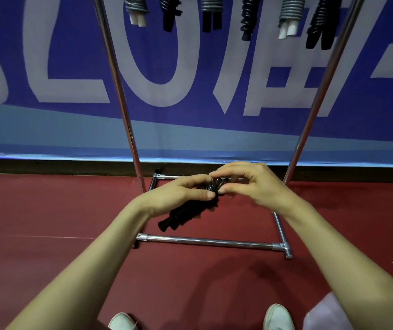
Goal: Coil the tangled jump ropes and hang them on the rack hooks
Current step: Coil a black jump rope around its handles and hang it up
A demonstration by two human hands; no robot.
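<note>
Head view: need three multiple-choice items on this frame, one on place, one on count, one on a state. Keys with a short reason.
1. Where is the black coiled rope?
A) lying flat on the red floor
B) held in both hands, in front of the rack base
C) hung at the top of the rack

2. How many rope bundles hang along the top edge of the view?
A) three
B) four
C) six

3. What is the left hand doing?
A) gripping the rope
B) resting flat on the floor
C) holding a rack pole

Key:
1 B: both hands hold it up, with the right hand pinching its upper end.
2 C: three grey and three black bundles alternate.
3 A: its thumb and fingers curl round the coil.
</note>
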